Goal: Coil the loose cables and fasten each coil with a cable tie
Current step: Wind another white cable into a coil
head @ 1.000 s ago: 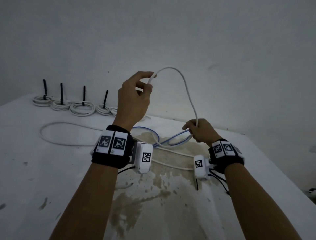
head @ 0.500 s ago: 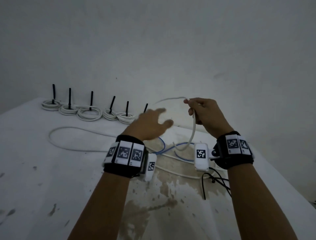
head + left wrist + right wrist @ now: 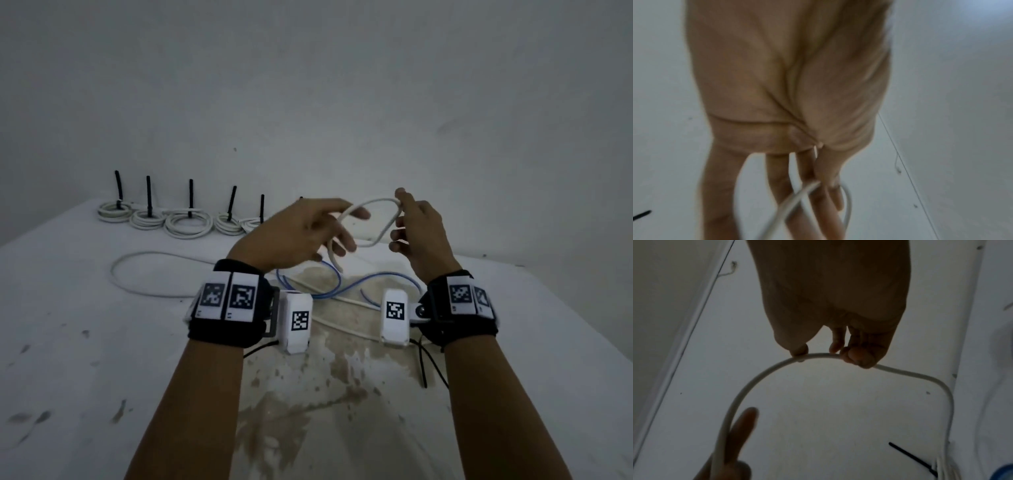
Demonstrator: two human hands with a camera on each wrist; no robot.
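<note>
A white cable [image 3: 375,201] arcs in the air between my hands as a small loop. My right hand [image 3: 399,205] pinches the top of the loop between thumb and fingertips; the right wrist view shows this pinch on the cable [image 3: 777,366] by my right hand [image 3: 822,353]. My left hand [image 3: 342,233] reaches into the loop with straight, spread fingers, and the cable runs between them. In the blurred left wrist view the cable [image 3: 789,204] crosses the fingers of my left hand [image 3: 818,186]. One strand hangs below the left hand.
Several tied white coils [image 3: 186,222] with upright black ties line the table's back left, by the wall. A loose white cable [image 3: 137,284] and a blue cable [image 3: 376,277] lie on the stained white table [image 3: 102,377]. A black tie [image 3: 910,457] lies beyond the loop.
My left hand let go of the raised cable, dropped, then moved right into the loop. My right hand lifted its grip and bent the cable into a smaller loop.
</note>
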